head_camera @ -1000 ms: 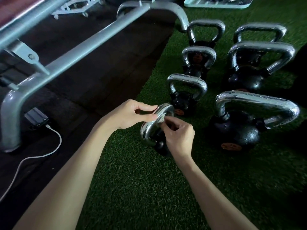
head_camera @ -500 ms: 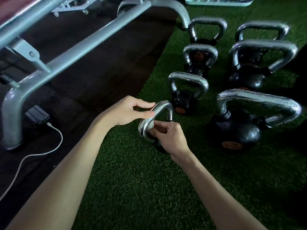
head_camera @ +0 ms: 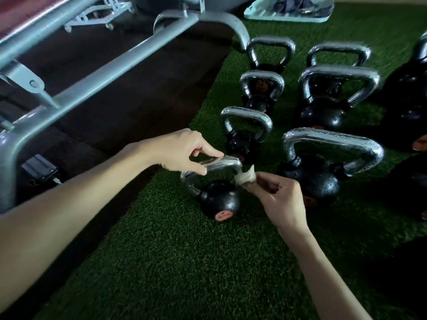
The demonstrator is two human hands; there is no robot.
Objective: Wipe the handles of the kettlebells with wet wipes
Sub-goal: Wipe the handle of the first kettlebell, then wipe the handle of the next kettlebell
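Left hand: handle of nearest kettlebell is pinched at top.
Right hand: wet wipe is pinched against handle's right bend.
Position: kettlebell is tilted on turf, beside mat edge; larger kettlebell near at right.

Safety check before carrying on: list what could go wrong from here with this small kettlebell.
1. The left hand only pinches the handle of the small kettlebell, which looks tilted; it may slip and tip over.
2. The right hand sits close to the large kettlebell; fingers could get pinched.
3. The wipe is bunched, so parts of the handle may be missed.
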